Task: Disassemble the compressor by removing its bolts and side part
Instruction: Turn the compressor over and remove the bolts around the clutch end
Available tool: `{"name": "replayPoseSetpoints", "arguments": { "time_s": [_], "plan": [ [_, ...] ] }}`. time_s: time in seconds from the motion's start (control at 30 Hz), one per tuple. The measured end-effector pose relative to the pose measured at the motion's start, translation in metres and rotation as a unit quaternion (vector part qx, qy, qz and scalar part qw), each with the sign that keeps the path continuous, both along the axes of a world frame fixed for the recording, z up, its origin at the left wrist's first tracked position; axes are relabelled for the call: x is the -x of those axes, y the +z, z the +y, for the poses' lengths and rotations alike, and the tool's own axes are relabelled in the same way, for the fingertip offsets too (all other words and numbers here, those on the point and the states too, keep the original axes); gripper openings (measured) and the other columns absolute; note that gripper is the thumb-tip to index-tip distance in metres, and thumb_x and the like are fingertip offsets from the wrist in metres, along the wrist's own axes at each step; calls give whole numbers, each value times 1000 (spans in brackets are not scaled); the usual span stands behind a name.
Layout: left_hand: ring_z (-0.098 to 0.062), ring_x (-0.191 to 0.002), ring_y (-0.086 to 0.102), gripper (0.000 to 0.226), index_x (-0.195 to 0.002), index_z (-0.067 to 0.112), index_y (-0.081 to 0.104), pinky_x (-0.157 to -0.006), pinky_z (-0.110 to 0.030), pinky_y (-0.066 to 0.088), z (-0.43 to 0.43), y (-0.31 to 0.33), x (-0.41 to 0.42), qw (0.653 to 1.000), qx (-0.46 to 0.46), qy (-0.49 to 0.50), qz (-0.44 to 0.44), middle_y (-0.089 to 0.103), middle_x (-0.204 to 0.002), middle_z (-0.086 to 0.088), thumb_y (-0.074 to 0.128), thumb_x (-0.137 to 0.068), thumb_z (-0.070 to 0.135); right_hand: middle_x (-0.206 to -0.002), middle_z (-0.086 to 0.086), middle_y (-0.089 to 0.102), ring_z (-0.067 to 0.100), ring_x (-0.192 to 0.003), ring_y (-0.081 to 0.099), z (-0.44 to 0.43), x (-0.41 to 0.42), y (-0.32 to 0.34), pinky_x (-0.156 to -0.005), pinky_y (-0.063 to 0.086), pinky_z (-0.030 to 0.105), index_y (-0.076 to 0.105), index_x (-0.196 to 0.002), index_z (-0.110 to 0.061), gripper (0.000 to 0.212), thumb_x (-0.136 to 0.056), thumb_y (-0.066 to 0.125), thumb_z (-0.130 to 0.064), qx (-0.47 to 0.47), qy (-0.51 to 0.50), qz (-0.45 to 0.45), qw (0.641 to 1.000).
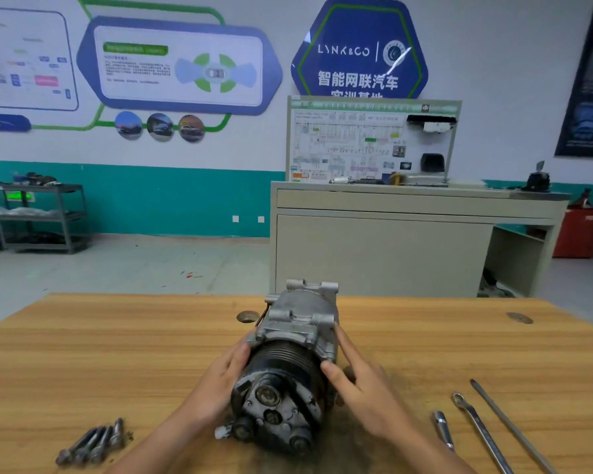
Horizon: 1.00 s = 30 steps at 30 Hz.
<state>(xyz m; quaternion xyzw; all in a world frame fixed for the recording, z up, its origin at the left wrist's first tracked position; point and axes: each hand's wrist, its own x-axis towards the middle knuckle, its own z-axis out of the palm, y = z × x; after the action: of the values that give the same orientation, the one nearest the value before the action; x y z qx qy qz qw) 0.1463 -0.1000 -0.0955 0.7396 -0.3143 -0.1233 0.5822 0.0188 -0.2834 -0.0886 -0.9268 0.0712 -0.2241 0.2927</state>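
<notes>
Far left, against the wall, one dark shelf rack (38, 217) holds loose items on its tiers, too blurred to name. On the wooden desk (117, 354), at its near left, lie four bolts (91, 443) as far as can be counted. They are packed side by side and touching, heads toward the near edge, with dark grit around them. They are well apart from the one compressor (288, 364), which lies on its side at the middle of the desk. Its black grooved pulley end faces the camera and its grey cast housing points away. Dark grime is smeared on the desk under and around it. The left hand (220, 381) grips the left flank of the pulley, with the fingers curled against it. The right hand (360, 384) lies against the right flank, fingers nearly straight. Its thumb presses on the pulley rim, and its forefinger reaches along the housing. That hand is spread flat and clasps nothing. Behind the desk stands one beige cabinet (384, 254) carrying an upright wiring-diagram board (370, 142). On the right of the desk lie three tools, near one another but not touching: a short steel bar (443, 428), a ring spanner (476, 427) with its ring at the far end, and beyond that a long thin rod (509, 424). All three are slanted the same way, and all are well clear of the right hand.
</notes>
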Motion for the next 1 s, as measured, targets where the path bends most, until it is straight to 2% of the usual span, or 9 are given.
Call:
{"name": "replayPoseSetpoints", "arguments": {
  "time_s": [0.1, 0.2, 0.37, 0.47, 0.53, 0.63, 0.73, 0.83, 1.0],
  "plan": [
    [21, -98, 51, 42, -117, 40, 50, -75, 4, 35, 11, 8, 13, 1000, -19, -11, -17, 58, -105, 32, 29, -83, 52, -67, -61, 34, -37, -70, 35, 18, 20, 5, -67, 30, -7, -4, -120, -62, 52, -90, 38, -52, -46, 3, -8, 999],
    [21, -92, 54, 36, -108, 40, 55, -68, 3, 37, 25, 18, 29, 999, -30, -17, -18, 64, -93, 37, 31, -84, 50, -57, -50, 42, -21, -59, 45, 35, 38, 10, -61, 31, 7, 1, -117, -68, 48, -77, 26, -67, -52, -5, -15, 999],
    [9, -72, 63, 29, -93, 38, 61, -55, -11, 47, 51, 45, 57, 997, -64, 9, 42, 68, -74, 27, 35, -92, 51, -51, -31, 52, -13, -56, 47, 62, 64, 21, -65, 39, 11, 9, -107, -73, 43, -67, 24, -74, -97, -24, -55, 993],
    [-4, -84, 64, 38, -99, 34, 63, -69, -25, 53, 63, 65, 71, 992, -120, 13, 34, 70, -83, 16, 34, -91, 57, -81, -45, 47, -15, -76, 45, 80, 79, 33, -90, 38, 19, 16, -120, -64, 55, -67, 27, -72, -127, -23, -75, 989],
    [-13, -87, 65, 31, -96, 30, 65, -77, -34, 54, 71, 74, 80, 989, -143, 17, 16, 71, -90, 6, 38, -96, 47, -105, -31, 49, 1, -89, 49, 88, 88, 39, -99, 37, 24, 21, -137, -44, 75, -67, 29, -71, -146, -24, -74, 986],
    [-34, -97, 65, 20, -107, 9, 63, -86, -53, 52, 83, 88, 91, 986, -166, -6, -18, 69, -104, -16, 50, -95, 19, -74, -10, 65, 6, -67, 60, 94, 97, 47, -66, 46, 15, 31, -136, -37, 60, -80, 37, -60, -193, -39, -68, 978],
    [-30, -89, 67, 42, -114, 0, 60, -77, -40, 57, 88, 103, 99, 973, -224, -44, -46, 68, -105, -20, 63, -76, 17, -43, -7, 58, 9, -33, 52, 92, 100, 57, -38, 38, 14, 48, -112, -40, 21, -92, 41, -46, -244, -33, -57, 968],
    [-12, -52, 57, 22, -96, 0, 63, -50, -18, 47, 79, 112, 101, 961, -272, -23, -48, 69, -75, -12, 49, -92, 16, -36, 0, 54, 17, -27, 50, 86, 97, 66, -30, 34, 15, 60, -92, -22, 33, -95, 37, -45, -286, -33, -30, 957],
    [-8, -40, 48, 27, -85, 5, 56, -45, -15, 40, 60, 112, 84, 961, -276, -6, -22, 63, -53, -2, 38, -97, 21, -36, 6, 51, 16, -26, 45, 73, 83, 68, -32, 33, 17, 61, -83, -3, 55, -93, 38, -52, -322, -72, -17, 944]
  ]
}}
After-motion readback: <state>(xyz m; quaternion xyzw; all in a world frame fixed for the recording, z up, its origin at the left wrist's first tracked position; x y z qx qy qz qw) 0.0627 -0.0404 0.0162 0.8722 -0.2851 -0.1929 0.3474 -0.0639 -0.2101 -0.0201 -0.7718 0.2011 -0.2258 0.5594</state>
